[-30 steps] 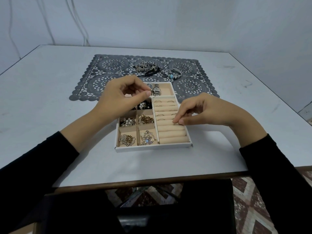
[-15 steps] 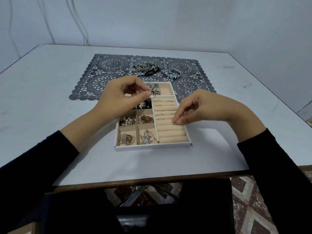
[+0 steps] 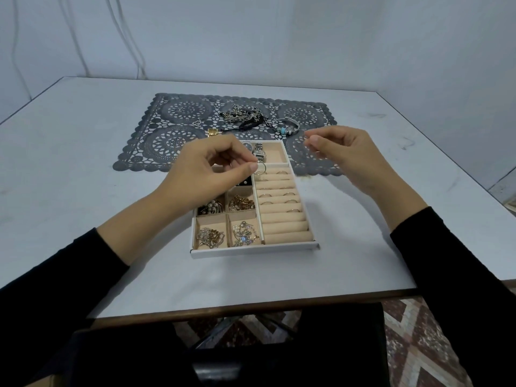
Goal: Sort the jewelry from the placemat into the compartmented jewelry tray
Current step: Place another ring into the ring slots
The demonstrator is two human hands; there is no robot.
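Fingers of the left hand (image 3: pixel 201 169) pinched a thin silver ring (image 3: pixel 260 171); beneath them sat the beige compartmented tray (image 3: pixel 252 251). Fingers of the right hand (image 3: pixel 344 152) hung loosely curled, empty.

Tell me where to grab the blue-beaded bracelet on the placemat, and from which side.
The bracelet lies flat on the placemat, loop open upward, tangled chains crowding its left. So pinch its right arc from above, right hand coming from the right.

Dim, even, bluish light comes from overhead, leaving only faint, soft-edged shadows on the pale grey matte table (image 3: pixel 83 169) beneath the forearms (the thin silver ring (image 3: pixel 260 169) pinched in the left hand (image 3: pixel 206 174) shows little detail). The wide lens stretches the black sleeves (image 3: pixel 460 289) at the lower corners, and fine detail is slightly soft throughout.
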